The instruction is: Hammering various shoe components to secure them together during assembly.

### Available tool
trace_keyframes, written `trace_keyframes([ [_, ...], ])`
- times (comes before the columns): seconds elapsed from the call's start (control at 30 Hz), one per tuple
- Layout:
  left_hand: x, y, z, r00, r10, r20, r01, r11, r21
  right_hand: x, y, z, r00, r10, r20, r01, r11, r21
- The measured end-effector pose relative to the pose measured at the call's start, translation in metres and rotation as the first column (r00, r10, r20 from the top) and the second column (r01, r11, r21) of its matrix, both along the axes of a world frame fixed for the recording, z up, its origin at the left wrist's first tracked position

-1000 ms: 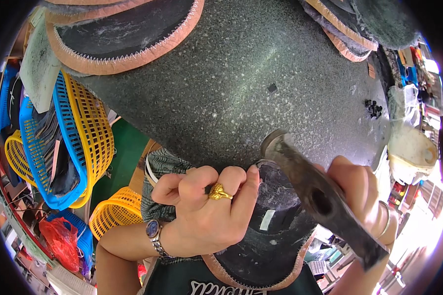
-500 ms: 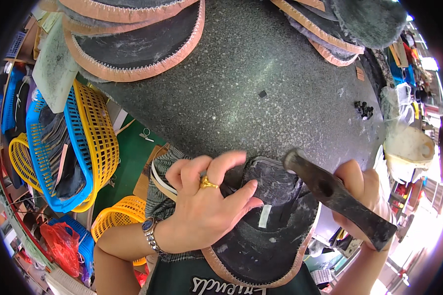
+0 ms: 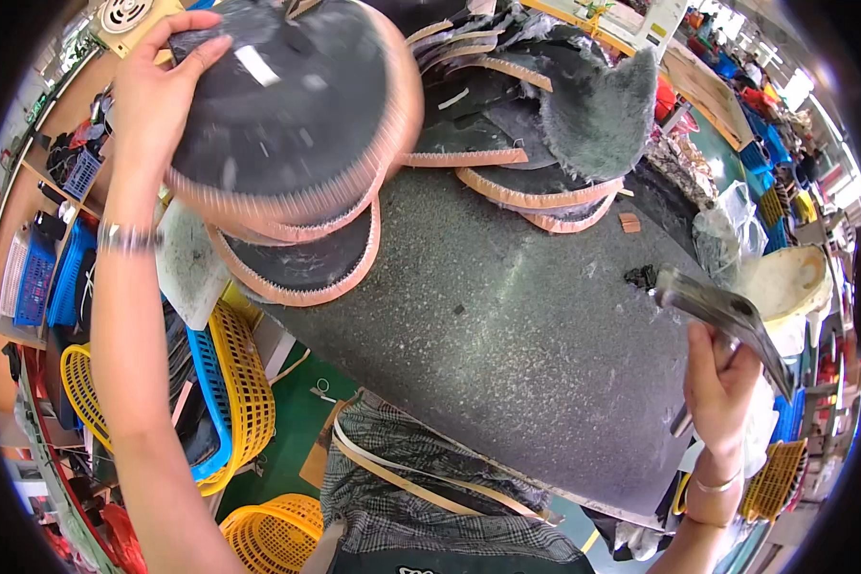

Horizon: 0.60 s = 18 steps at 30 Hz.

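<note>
Up at the far left, my left hand [image 3: 155,100] pinches the top edge of a black rounded upper-like piece [image 3: 297,115] with a tan zigzag-stitched rim and a small white strip. The piece is blurred by motion and hangs over a stack of similar pieces [image 3: 301,263]; whether it touches them I cannot tell. On the right, my right hand [image 3: 722,392] is wrapped round the handle of a hammer [image 3: 727,311]. Its dark head is held above the right side of the worktop, next to a small clump of black bits [image 3: 641,277].
More tan-edged pieces with grey fuzzy lining [image 3: 598,115] lie at the back of the dark speckled worktop [image 3: 430,316]. Blue and yellow baskets [image 3: 239,383] stand at the left, another yellow basket [image 3: 273,531] below. A whitish tub [image 3: 789,282] sits beyond the right edge.
My left hand has carried the black piece from the near edge up to the stack at the far left. My right hand has drawn the hammer away to the right. The view has shifted.
</note>
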State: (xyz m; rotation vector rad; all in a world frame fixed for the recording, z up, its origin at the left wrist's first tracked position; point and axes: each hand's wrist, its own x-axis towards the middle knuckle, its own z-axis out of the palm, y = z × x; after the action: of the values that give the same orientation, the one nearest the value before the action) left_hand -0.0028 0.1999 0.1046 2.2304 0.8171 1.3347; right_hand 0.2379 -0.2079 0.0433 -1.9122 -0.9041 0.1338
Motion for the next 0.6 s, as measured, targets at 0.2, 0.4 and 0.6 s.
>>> trace_keyframes([
  [0.2,0.004,0.036,-0.03,0.389,0.764,-0.514,-0.382,0.642,0.665,0.013,0.077,-0.013,0.965,0.194,0.175,-0.198,0.98,0.006],
  [0.4,0.106,0.017,-0.012,0.776,0.335,-0.535,0.091,0.779,0.62,0.072,0.226,-0.025,0.923,-0.031,0.384,0.01,0.998,0.056],
  [0.6,0.203,0.011,-0.074,0.782,0.138,-0.607,0.049,0.959,0.28,0.1,0.33,-0.047,0.806,-0.117,-0.581,0.287,0.935,0.21],
])
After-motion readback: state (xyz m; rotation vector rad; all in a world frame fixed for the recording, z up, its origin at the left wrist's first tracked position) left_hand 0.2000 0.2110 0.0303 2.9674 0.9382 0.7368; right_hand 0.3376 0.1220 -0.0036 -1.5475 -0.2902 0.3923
